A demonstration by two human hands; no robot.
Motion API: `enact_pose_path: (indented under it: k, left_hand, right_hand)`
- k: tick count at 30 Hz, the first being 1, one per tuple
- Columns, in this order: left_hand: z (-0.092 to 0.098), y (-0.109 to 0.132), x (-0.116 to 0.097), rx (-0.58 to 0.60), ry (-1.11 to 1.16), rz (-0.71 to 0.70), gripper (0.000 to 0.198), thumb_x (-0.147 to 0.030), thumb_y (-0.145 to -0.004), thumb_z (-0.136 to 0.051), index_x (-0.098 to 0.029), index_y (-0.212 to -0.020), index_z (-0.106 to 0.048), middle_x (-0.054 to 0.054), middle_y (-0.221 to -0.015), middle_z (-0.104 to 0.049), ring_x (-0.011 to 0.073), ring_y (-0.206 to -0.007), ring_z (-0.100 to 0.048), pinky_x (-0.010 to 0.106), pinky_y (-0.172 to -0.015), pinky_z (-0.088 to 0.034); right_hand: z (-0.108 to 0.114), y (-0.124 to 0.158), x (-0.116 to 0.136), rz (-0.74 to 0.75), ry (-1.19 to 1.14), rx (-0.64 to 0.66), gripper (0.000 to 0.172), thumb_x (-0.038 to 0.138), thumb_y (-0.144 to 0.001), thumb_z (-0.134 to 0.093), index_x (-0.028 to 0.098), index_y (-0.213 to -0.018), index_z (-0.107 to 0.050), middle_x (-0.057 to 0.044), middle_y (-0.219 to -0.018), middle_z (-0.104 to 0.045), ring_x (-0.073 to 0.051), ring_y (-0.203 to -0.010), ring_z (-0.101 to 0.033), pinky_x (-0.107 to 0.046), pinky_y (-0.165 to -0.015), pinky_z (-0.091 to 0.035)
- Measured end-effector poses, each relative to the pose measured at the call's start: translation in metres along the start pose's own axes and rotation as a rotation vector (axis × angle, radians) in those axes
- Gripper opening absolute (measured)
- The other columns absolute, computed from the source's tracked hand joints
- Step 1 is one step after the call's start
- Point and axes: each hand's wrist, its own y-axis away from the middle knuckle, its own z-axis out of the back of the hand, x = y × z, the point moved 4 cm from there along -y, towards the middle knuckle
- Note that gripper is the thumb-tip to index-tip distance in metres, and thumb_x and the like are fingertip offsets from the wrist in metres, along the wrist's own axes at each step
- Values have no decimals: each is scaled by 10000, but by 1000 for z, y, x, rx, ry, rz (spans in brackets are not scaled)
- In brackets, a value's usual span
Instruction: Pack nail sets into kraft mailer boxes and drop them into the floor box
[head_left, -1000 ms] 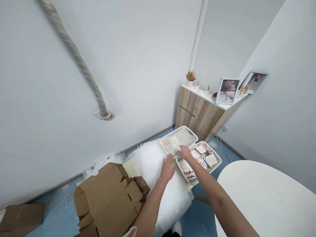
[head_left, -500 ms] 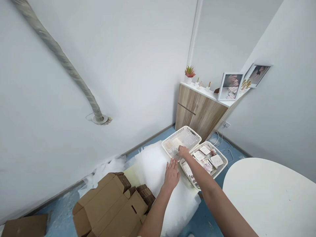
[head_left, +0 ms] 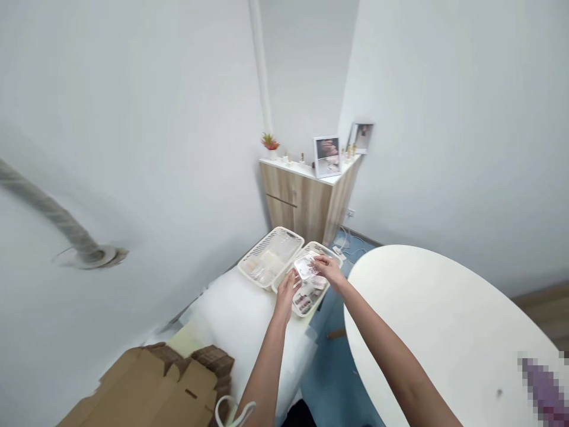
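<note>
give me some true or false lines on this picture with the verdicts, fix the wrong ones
1. The right hand has hold of a small clear item. True.
2. The left hand rests on the round white table. False: it is raised close to the clear item, apart from the table.
3. The left basket and the right basket sit side by side. True.
4. The plant stands on the wooden cabinet. True.
5. The brown cardboard is on the round white table. False: it lies beside the white sheeting, left of the table.
</note>
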Motion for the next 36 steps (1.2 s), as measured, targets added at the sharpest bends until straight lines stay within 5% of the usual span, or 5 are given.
enact_pose_path:
  k: [7, 14, 19, 26, 36]
  left_hand:
    - [-183, 80, 54, 425, 304, 199, 490, -528, -852, -630, -228, -1240, -617, 112, -1385, -555, 292, -1269, -515, 476, -1047, -427]
    - [-290, 147, 123, 563, 204, 313, 542, -537, -855, -624, -259, -1315, -558, 104, -1436, -501, 285, -1250, -537, 453, -1053, -437]
    - [-318, 175, 146, 590, 116, 390, 542, -535, -850, -634, -333, -1343, -531, 74, -1474, -461, 291, -1243, -544, 449, -1014, -467]
    - [-316, 186, 164, 581, -16, 445, 554, -539, -830, -655, -282, -1315, -578, 107, -1404, -536, 294, -1147, -610, 448, -967, -488]
    - [-309, 178, 168, 664, 30, 603, 485, -421, -797, -725, -226, -1230, -631, 124, -1311, -606, 285, -1130, -617, 434, -975, -480]
  right_hand:
    - [144, 138, 32, 59, -83, -119, 462, 526, -676, -755, 171, -971, -724, -62, -855, -713, -187, -771, -643, -350, -769, -501]
    - [266, 232, 43, 211, 468, -526, 414, 582, -806, -590, 267, -1028, -740, -85, -1107, -652, -256, -1082, -571, -412, -948, -460]
    - [283, 276, 42, 261, 501, -494, 519, 573, -877, -508, 311, -1321, -568, -58, -1360, -562, -250, -1265, -483, -438, -1066, -384]
    - [280, 297, 26, 210, 560, -491, 501, 541, -919, -459, 362, -1386, -489, -14, -1374, -570, -247, -1215, -555, -602, -1167, -75]
    - [286, 300, 7, 176, 511, -513, 551, 534, -867, -540, 359, -1387, -489, 2, -1276, -640, -233, -1126, -601, -559, -1167, -181]
